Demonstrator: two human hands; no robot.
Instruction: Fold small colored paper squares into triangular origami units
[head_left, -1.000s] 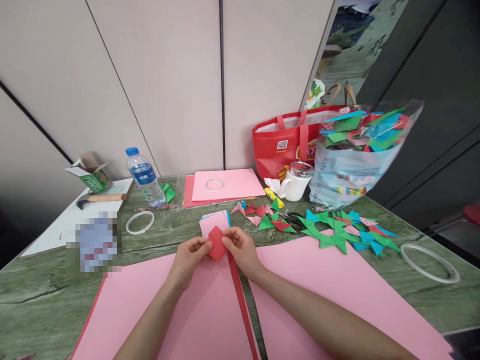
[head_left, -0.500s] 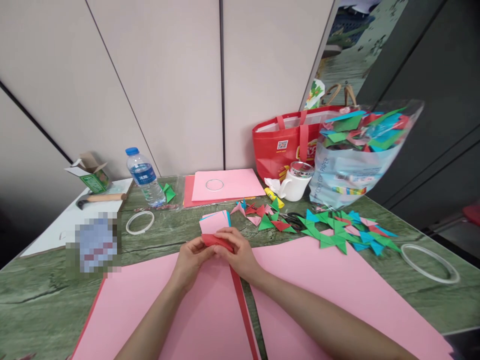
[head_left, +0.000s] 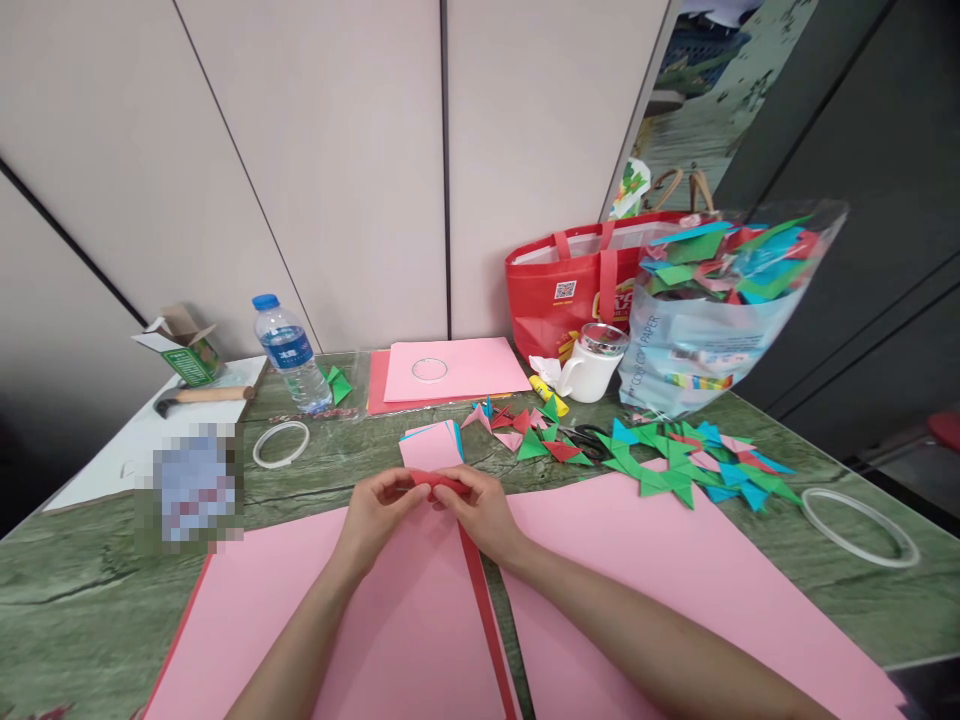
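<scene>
In the head view, the left hand and right hand meet at the frame's centre, both nearly closed, pinching a folded red paper between them; its creases seem mostly hidden by the grip; a small paper stack lies just beyond; large pink sheets cover the bench across the lower frame.

A green table carries pink sheets, a mug, folded papers; apparently scissors too, partly hidden.
</scene>
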